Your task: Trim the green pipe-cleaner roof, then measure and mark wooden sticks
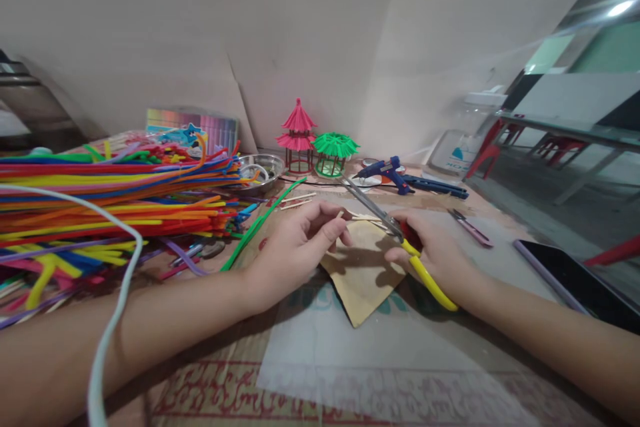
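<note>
My right hand is closed round a pair of scissors with yellow handles, the metal blades pointing up and to the left. Thumb and fingers of my left hand pinch a small pale wooden stick, only its end showing. Below both hands lies a tan square of sandpaper-like sheet, its near corner towards me. A few thin wooden sticks rest at its far edge, partly behind the scissors. More sticks lie beyond my left hand, beside a green pipe cleaner.
Bundles of coloured pipe cleaners fill the left side, crossed by a white cable. At the back stand a pink-roofed model pavilion, a green-roofed one, a metal bowl and a blue glue gun. A cutter and phone lie right.
</note>
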`<state>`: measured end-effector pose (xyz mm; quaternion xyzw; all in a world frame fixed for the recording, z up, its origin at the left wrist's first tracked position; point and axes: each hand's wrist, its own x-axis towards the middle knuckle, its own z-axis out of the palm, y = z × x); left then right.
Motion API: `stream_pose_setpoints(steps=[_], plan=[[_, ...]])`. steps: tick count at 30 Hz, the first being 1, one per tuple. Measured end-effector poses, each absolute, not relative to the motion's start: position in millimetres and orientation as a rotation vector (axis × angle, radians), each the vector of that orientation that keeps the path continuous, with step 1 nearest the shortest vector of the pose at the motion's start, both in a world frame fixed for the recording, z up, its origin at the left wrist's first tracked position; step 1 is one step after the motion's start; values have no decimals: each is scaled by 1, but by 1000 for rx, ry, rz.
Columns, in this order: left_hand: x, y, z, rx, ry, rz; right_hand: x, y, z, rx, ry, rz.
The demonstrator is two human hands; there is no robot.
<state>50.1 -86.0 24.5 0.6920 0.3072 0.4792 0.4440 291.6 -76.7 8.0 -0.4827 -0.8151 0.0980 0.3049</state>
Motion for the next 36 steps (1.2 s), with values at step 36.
stream_pose_setpoints(steps=[36], plan=[[48,-87,35,1931,900,1241,295,-83,11,-1150,-2399,-14]])
